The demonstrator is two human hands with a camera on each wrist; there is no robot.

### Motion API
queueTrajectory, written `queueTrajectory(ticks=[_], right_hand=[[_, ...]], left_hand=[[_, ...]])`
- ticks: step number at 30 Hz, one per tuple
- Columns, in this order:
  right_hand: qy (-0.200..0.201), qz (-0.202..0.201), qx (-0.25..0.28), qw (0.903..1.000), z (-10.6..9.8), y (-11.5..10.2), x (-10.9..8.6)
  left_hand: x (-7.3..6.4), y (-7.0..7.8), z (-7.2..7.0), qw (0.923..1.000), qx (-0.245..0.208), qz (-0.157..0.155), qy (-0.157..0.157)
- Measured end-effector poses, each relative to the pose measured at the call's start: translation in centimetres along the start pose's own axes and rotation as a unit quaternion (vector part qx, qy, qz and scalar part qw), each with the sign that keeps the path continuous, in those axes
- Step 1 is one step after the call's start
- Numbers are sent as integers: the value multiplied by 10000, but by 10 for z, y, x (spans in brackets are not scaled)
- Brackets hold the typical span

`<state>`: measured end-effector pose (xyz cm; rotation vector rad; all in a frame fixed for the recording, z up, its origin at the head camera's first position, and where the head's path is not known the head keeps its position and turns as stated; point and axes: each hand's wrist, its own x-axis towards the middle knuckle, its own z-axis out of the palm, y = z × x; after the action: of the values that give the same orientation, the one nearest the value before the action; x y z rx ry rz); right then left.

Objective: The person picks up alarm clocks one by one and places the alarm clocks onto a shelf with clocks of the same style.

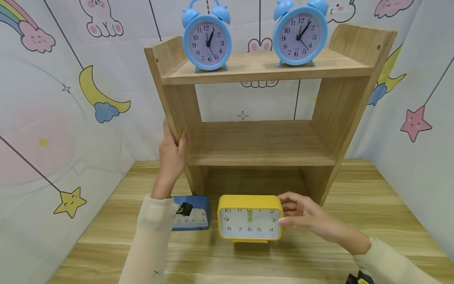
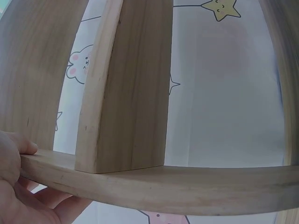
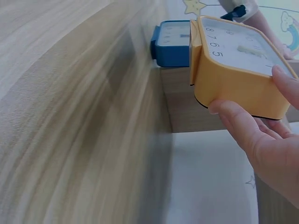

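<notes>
My right hand (image 1: pixel 308 215) grips the right end of a yellow rectangular clock (image 1: pixel 232 223), thumb at the front rim and fingers behind. In the right wrist view the yellow clock (image 3: pixel 238 84) is tilted, its base close over the wooden surface. A small wooden shelf (image 1: pixel 262 144) stands behind it. My left hand (image 1: pixel 172 154) holds the shelf's left side panel, and in the left wrist view the thumb and fingers (image 2: pixel 70 205) wrap round the panel's edge. Beside the yellow clock sits a blue rectangular clock (image 1: pixel 203 213), partly hidden by my left sleeve.
Two light blue twin-bell alarm clocks stand on the top shelf board, a left one (image 1: pixel 207 43) and a right one (image 1: pixel 299 35). The wooden table (image 1: pixel 369 232) carries the shelf. A white cloth wall (image 1: pixel 81 154) with cartoon prints encloses the back and sides.
</notes>
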<state>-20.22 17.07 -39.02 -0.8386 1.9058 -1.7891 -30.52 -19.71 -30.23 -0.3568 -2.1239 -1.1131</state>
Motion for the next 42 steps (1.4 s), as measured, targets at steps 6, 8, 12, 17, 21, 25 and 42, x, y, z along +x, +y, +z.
queueTrajectory(ticks=[6, 8, 12, 17, 21, 25, 42], right_hand=[[65, 67, 40, 9999, -1, -12, -1], [65, 48, 40, 10000, -2, -15, -1], [100, -11, -14, 9999, -4, -20, -1], [172, -52, -38, 9998, -7, -29, 0], [136, -96, -44, 9999, -10, -37, 0], [128, -162, -146, 9997, -12, -43, 2], [479, -92, -299, 9984, -10, -79, 13]], left_hand=[[1, 0, 0, 10000, 5, 35, -23], [1, 0, 0, 10000, 10, 38, -28], [1, 0, 0, 10000, 23, 20, -31], [0, -1, 0, 10000, 3, 8, -2], [0, -2, 1, 10000, -23, 20, 8], [0, -2, 0, 10000, -26, 31, 16], [0, 0, -1, 10000, 8, 35, 24]])
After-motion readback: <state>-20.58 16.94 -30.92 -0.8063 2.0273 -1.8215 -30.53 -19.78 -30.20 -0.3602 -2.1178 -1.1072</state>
